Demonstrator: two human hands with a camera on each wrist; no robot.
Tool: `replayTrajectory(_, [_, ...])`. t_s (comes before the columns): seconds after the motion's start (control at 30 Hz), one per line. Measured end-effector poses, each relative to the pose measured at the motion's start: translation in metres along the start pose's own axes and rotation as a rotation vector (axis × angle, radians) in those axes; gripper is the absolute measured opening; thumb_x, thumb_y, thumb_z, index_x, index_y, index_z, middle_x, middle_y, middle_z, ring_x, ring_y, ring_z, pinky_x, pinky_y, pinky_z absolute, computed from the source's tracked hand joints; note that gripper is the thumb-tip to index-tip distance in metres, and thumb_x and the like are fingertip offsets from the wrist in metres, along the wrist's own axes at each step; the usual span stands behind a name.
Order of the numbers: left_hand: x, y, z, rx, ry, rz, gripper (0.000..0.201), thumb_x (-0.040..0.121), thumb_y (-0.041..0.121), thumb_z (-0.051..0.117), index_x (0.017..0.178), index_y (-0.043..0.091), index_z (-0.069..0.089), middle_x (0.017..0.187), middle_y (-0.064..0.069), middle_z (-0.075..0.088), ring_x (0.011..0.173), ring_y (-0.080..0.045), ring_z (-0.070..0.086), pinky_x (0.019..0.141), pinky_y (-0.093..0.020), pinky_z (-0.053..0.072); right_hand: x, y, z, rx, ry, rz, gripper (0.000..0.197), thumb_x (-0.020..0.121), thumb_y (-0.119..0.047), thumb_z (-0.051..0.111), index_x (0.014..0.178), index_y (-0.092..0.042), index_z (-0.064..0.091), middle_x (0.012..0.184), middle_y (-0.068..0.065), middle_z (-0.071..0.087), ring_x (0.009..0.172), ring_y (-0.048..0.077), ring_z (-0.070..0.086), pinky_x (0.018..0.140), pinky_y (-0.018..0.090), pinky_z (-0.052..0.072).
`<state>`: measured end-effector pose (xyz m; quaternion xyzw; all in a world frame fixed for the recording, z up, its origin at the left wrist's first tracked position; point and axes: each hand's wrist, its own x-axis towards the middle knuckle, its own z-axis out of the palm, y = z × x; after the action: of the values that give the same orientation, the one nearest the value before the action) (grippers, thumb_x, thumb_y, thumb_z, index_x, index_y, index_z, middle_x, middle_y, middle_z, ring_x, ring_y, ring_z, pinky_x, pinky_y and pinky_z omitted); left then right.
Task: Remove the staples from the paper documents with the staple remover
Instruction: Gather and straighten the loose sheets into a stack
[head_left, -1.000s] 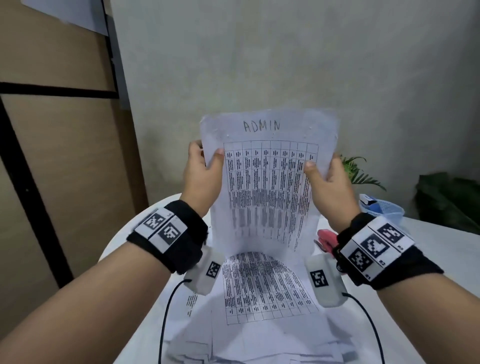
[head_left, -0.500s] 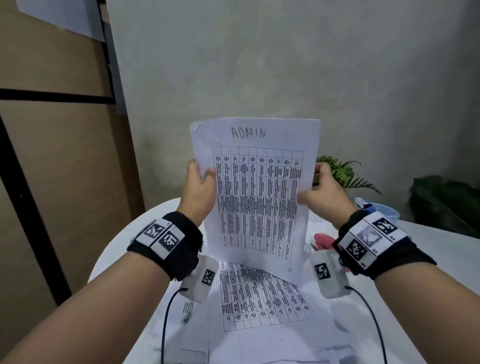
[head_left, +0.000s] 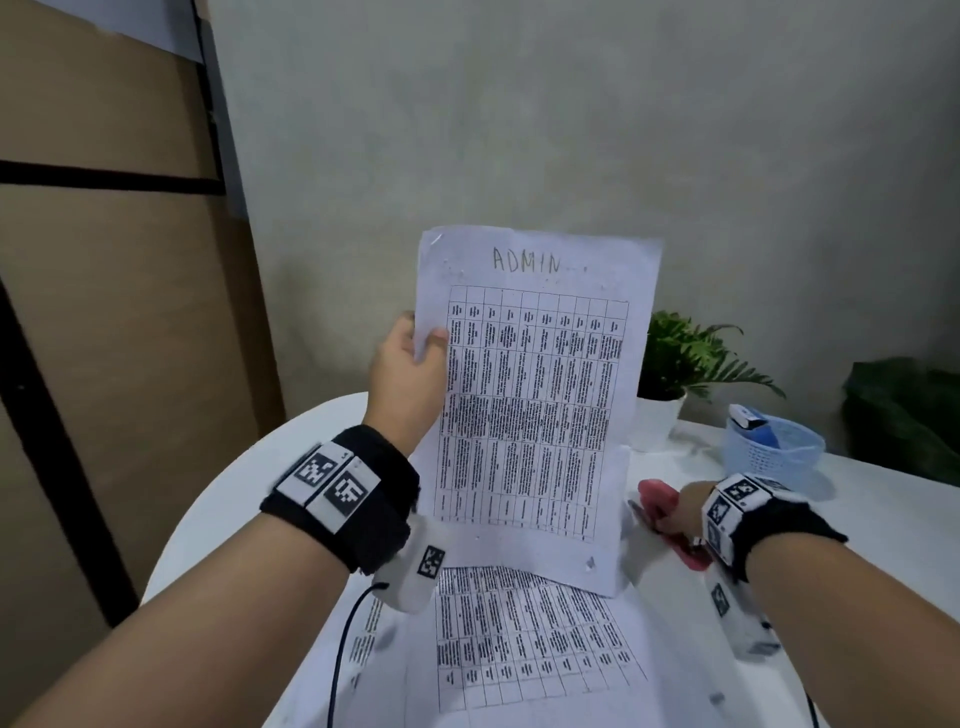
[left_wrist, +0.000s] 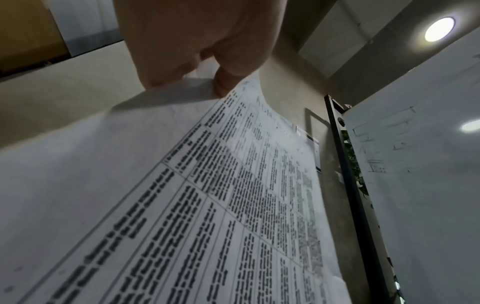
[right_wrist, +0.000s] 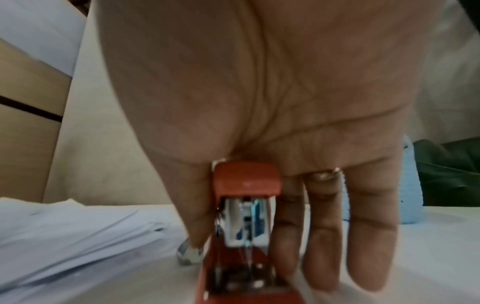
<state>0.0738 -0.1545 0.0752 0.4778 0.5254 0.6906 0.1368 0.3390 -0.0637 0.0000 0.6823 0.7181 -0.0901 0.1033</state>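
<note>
The left hand (head_left: 410, 364) pinches the ADMIN table sheet (head_left: 535, 405) upright by its left edge. The right hand (head_left: 680, 512) closes thumb and fingers around the red staple remover (right_wrist: 246, 216) on the white table (head_left: 857, 499), right of the sheet.

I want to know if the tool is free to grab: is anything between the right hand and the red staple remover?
Nothing visible is. The right hand is already on the red staple remover on the white table, thumb on one side, fingers on the other. The held document stays beside it, in the left hand.
</note>
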Motion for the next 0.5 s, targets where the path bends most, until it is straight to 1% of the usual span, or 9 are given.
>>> replayTrajectory(0.07, [0.001,0.000,0.002,-0.004,-0.008,-0.010,0.017,0.098,0.020,0.048,0.086,0.031,0.052,0.087,0.008,0.065,0.089,-0.026,0.066,0.085,-0.046,0.055,0.012,0.002,0.005,0.082,0.034,0.017,0.055,0.091,-0.058,0.033,0.115,-0.019,0.062,0.118,0.007,0.064,0.114,0.021,0.058,0.100,0.028,0.038])
replayTrajectory(0.1, [0.001,0.000,0.004,-0.013,-0.016,-0.012,0.016,0.098,0.020,0.048,0.087,0.031,0.052,0.088,0.008,0.066,0.089,-0.025,0.067,0.085,-0.045,0.055,0.018,0.003,0.005,0.163,0.034,0.037,0.058,0.093,-0.058,0.030,0.113,-0.014,0.063,0.117,0.011,0.065,0.109,0.022,0.060,0.097,0.028,0.040])
replayTrajectory(0.17, [0.001,0.001,0.005,-0.033,-0.031,-0.018,0.016,0.099,0.018,0.047,0.090,0.031,0.051,0.091,0.010,0.066,0.085,-0.015,0.066,0.084,-0.040,0.055,0.025,0.005,0.001,0.560,-0.010,0.060,0.051,0.096,-0.050,0.036,0.088,-0.008,0.063,0.086,0.014,0.068,0.073,0.023,0.063,0.074,0.030,0.050])
replayTrajectory(0.2, [0.002,0.000,0.006,-0.037,-0.037,-0.017,0.016,0.099,0.017,0.046,0.092,0.031,0.051,0.093,0.011,0.066,0.084,-0.012,0.065,0.083,-0.038,0.055,0.025,0.007,-0.004,0.777,0.007,0.049,0.040,0.096,-0.041,0.044,0.080,-0.009,0.059,0.077,0.013,0.064,0.061,0.020,0.057,0.068,0.032,0.052])
replayTrajectory(0.27, [0.001,0.001,0.006,-0.031,-0.043,-0.013,0.013,0.099,0.018,0.046,0.096,0.029,0.051,0.095,0.010,0.066,0.087,-0.013,0.066,0.083,-0.038,0.056,0.020,0.012,-0.021,1.036,0.115,-0.012,0.018,0.092,-0.023,0.056,0.093,-0.006,0.057,0.084,0.012,0.058,0.063,0.018,0.052,0.069,0.037,0.053])
replayTrajectory(0.33, [0.000,0.002,0.006,-0.034,-0.043,-0.010,0.014,0.099,0.018,0.046,0.095,0.031,0.051,0.094,0.009,0.066,0.087,-0.015,0.066,0.084,-0.041,0.056,0.006,0.015,-0.040,1.340,0.276,-0.088,0.038,0.086,-0.018,0.064,0.118,-0.003,0.050,0.097,0.013,0.057,0.073,0.022,0.056,0.061,0.033,0.051])
replayTrajectory(0.37, [-0.001,0.002,0.006,-0.036,-0.046,-0.013,0.015,0.099,0.017,0.046,0.093,0.031,0.051,0.094,0.009,0.066,0.087,-0.015,0.065,0.084,-0.041,0.056,-0.006,0.013,-0.052,1.420,0.374,-0.156,0.046,0.084,-0.019,0.066,0.123,-0.004,0.046,0.103,0.012,0.057,0.079,0.022,0.058,0.063,0.033,0.050])
replayTrajectory(0.43, [-0.004,0.005,0.006,-0.040,-0.053,-0.017,0.015,0.099,0.017,0.046,0.092,0.030,0.051,0.095,0.008,0.067,0.090,-0.018,0.066,0.086,-0.044,0.055,-0.035,0.003,-0.078,1.484,0.559,-0.332,0.052,0.085,-0.024,0.067,0.127,-0.011,0.040,0.108,0.005,0.057,0.086,0.017,0.059,0.072,0.038,0.051])
replayTrajectory(0.5, [-0.009,0.009,0.007,-0.041,-0.065,-0.006,0.015,0.099,0.017,0.046,0.092,0.030,0.051,0.094,0.006,0.067,0.091,-0.022,0.066,0.086,-0.047,0.055,-0.066,-0.012,-0.102,1.533,0.715,-0.538,0.050,0.085,-0.030,0.066,0.124,-0.019,0.037,0.110,-0.001,0.057,0.091,0.013,0.061,0.073,0.038,0.054])
